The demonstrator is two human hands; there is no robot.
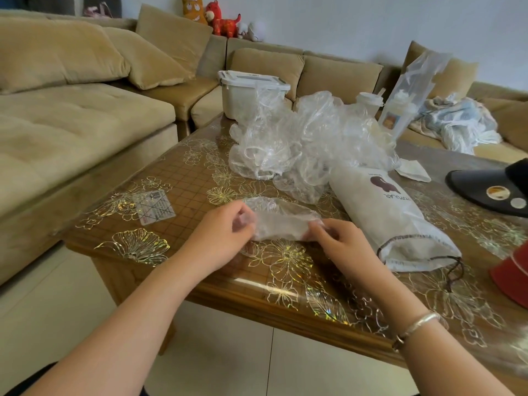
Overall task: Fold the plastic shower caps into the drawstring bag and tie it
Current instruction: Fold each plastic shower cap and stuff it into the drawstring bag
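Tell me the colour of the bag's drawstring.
Dark brown drawstring on a white bag; head view.

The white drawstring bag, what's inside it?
The drawstring bag lies on the table with its corded mouth toward the person. Its cloth hides whatever is inside. The crumpled shower caps sit outside, behind it.

Left hand (225,235): pinches left end of folded shower cap (281,222), fingers curled.
Right hand (340,244): pinches cap's right end.
Cap: held low over desk (200,184), near front edge.
Pile of caps (303,144): crumpled, behind the hands.
Drawstring bag (391,215): lying flat, right of cap, mouth toward person.
Container (248,91): white, lidded, far edge.
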